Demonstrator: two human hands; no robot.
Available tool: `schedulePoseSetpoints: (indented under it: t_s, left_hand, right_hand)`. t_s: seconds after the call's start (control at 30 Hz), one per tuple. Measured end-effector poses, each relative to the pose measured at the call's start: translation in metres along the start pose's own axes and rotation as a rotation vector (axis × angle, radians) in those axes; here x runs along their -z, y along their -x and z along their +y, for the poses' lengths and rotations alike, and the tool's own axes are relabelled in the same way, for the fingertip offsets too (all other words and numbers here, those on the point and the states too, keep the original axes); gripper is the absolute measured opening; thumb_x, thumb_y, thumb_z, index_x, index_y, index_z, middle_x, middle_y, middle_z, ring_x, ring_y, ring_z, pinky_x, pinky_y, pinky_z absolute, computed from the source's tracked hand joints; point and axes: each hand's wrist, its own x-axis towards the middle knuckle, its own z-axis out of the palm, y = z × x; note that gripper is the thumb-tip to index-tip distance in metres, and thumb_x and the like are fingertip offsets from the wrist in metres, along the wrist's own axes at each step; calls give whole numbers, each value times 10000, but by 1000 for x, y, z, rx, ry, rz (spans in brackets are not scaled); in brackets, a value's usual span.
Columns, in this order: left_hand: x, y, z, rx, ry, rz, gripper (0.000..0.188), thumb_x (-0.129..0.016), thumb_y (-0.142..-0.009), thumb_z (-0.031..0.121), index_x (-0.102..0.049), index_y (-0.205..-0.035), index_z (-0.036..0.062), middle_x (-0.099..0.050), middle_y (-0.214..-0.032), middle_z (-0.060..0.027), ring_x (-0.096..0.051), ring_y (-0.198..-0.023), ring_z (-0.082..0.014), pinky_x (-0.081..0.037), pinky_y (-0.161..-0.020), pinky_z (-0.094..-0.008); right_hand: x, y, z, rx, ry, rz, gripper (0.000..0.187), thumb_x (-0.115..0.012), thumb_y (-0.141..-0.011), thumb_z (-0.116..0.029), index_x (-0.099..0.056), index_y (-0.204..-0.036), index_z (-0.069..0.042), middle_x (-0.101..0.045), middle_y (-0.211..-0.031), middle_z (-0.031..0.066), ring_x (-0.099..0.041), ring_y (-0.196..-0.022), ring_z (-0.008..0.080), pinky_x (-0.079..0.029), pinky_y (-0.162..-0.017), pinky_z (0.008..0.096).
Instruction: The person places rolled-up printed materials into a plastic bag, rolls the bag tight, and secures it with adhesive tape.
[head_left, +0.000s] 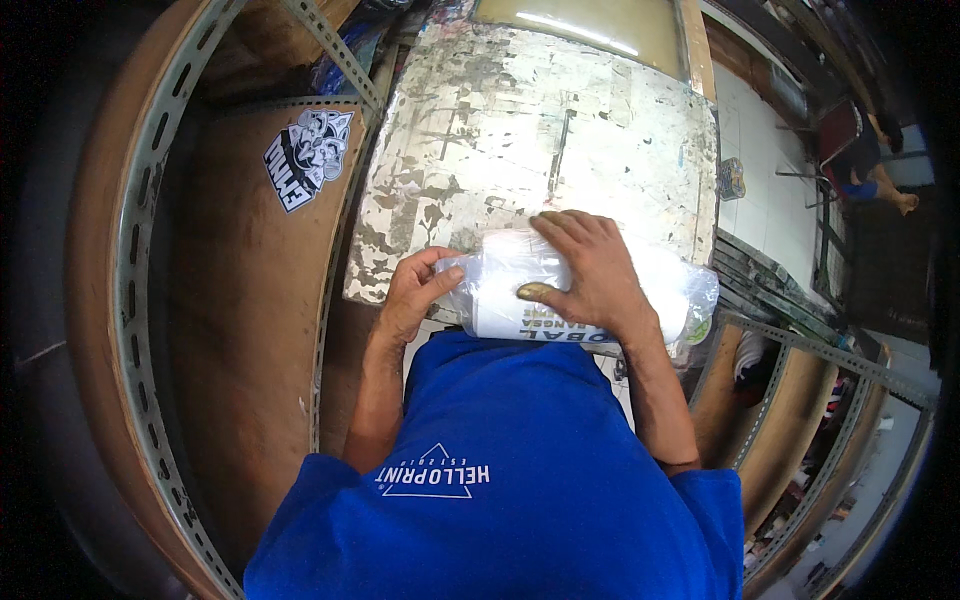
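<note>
A white bundle (520,310) with dark and gold printing lies at the near edge of the table, wrapped in a clear plastic bag (700,285). It looks like folded cloth, but its exact kind cannot be made out. At the bag's left end, my left hand (412,292) is closed, pinching the loose plastic between thumb and fingers. Flat across the top of the bundle rests my right hand (595,270), fingers stretched out and thumb spread to the left. Dark yellowish stains mark that thumb and some fingertips.
The paint-worn table (450,130) has a framed glossy panel (590,35) at its far end. A metal-framed wooden shelf (250,300) with a black-and-white sticker stands close on the left. More shelving (790,430) is at the lower right. Another person's arm (890,190) shows at the far right.
</note>
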Motion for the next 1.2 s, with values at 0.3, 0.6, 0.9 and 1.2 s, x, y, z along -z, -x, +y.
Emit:
schedulePoseSetpoints:
  t_s: [0.3, 0.6, 0.9, 1.2]
  left_hand:
    - [-19, 4, -11, -39, 28, 245, 208, -683, -896, 164, -657, -1017, -4, -683, -828, -58, -586, -705, -83, -453, -649, -219]
    - [-60, 14, 0, -231, -97, 848, 365, -732, -863, 168, -529, -1126, 17, -639, -850, -39, -603, -744, -103, -486, -627, -261]
    - [-63, 26, -16, -329, -273, 827, 226, -693, -844, 14, -556, -1024, 21, -637, -859, -48, -586, -729, -101, -495, -673, -233]
    - [-75, 12, -20, -493, 172, 782, 244, -590, -882, -53, -471, -1060, 63, -612, -925, -63, -569, -784, -112, -485, -697, -252]
  right_hand:
    - [14, -12, 9, 92, -268, 0, 618, -781, -734, -319, -606, -1247, -23, -630, -1229, 172, -558, -1156, 336, -428, -983, 420]
    - [-22, -72, -19, 226, -472, -424, 487, -690, -803, -168, -592, -1265, -50, -653, -1142, 233, -594, -1107, 388, -465, -961, 427]
    - [-30, -78, -13, 165, -857, -511, 477, -668, -787, -35, -578, -1256, -52, -641, -993, 89, -588, -980, 207, -443, -910, 321]
    - [-35, -81, -7, 184, -807, -534, 488, -615, -730, -19, -586, -1217, -44, -641, -1009, 74, -573, -948, 175, -442, -872, 303]
